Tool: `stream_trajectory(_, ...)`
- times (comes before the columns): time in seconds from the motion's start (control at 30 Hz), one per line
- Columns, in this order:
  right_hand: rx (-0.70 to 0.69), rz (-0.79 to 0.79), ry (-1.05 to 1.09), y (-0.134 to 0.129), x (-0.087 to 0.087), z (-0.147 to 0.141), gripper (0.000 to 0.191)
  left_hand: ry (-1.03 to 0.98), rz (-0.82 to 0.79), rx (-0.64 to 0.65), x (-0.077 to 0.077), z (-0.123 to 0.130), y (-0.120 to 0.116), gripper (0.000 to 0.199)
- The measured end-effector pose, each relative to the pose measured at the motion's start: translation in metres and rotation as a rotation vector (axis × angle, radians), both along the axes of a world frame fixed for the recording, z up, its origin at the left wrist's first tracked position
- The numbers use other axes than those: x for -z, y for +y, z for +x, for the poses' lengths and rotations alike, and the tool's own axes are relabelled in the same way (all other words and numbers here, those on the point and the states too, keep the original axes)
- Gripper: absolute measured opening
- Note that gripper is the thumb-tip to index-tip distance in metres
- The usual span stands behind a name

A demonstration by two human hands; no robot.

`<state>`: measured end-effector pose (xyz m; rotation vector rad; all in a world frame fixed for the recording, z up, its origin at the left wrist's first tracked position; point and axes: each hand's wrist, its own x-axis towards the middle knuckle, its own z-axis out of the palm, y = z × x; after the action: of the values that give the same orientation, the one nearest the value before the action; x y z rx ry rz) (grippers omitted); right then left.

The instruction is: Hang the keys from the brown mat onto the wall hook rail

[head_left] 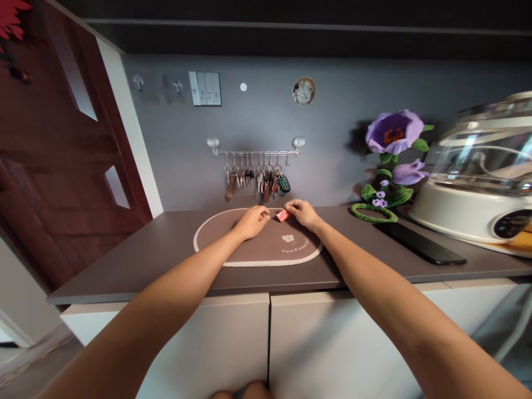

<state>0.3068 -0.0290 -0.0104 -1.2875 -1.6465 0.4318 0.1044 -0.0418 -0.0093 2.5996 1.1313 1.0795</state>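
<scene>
Over the brown oval mat (245, 252), my right hand (303, 213) pinches a small red box-like piece (283, 215) with a pale patch. Its lower end hangs at or just above the mat; I cannot tell whether it touches. My left hand (252, 221) is on the left, a short gap from the red piece, with its fingers curled together. Whatever those fingers hold, if anything, is too small to make out. Behind both hands, several keys and key fobs (266, 180) hang from a clear hook rail (255, 153) on the wall.
On the right of the counter (137, 244) lie a black phone (421, 243) and a green ring base with purple fabric flowers (394, 133). A cream appliance with a clear cover (453, 199) stands beyond them. A wall switch (205, 88) is above the rail.
</scene>
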Motion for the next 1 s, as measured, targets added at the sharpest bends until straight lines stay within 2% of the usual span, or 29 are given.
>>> stream_trajectory(0.27,-0.100,0.012,0.321,-0.008,-0.005,-0.005,0.024,-0.042,-0.008,0.010,0.002,0.000,0.003,0.019)
stream_trajectory(0.77,-0.084,0.086,0.488,-0.006,-0.011,-0.004,0.031,-0.076,-0.010,0.040,0.006,0.001,0.008,0.019)
stream_trajectory(0.87,-0.070,0.110,0.534,-0.008,-0.015,-0.003,0.031,-0.065,-0.022,0.045,0.006,0.001,0.007,0.019)
stream_trajectory(1.0,-0.043,0.099,0.628,-0.012,-0.031,-0.004,0.027,-0.061,-0.034,0.045,0.005,0.000,0.004,0.019)
